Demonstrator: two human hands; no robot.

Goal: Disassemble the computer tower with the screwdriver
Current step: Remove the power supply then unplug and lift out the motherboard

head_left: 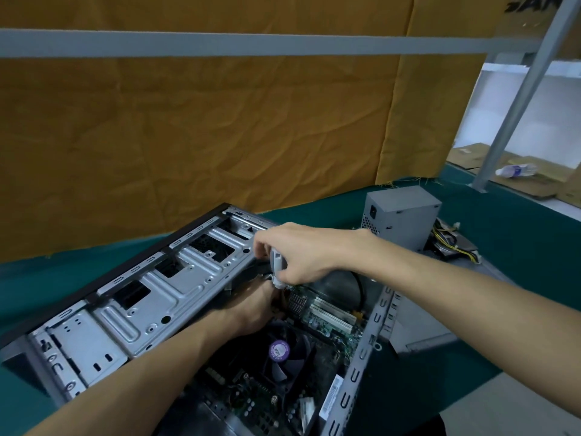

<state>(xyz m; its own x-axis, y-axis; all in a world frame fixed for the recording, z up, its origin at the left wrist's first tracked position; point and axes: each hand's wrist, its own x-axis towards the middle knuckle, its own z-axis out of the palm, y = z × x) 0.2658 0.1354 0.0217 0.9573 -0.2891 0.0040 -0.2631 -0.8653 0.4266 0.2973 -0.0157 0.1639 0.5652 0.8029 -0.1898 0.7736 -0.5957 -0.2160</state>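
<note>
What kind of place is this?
Probably a makeshift workshop bench: an opened computer tower lies on a green-covered table, a removed power supply stands beside it, and cardboard sheets form the backdrop.

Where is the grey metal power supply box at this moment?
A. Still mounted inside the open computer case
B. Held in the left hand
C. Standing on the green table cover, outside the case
C: the grey metal power supply box stands on the green table cover beyond the open computer case, with its cables beside it.
</note>
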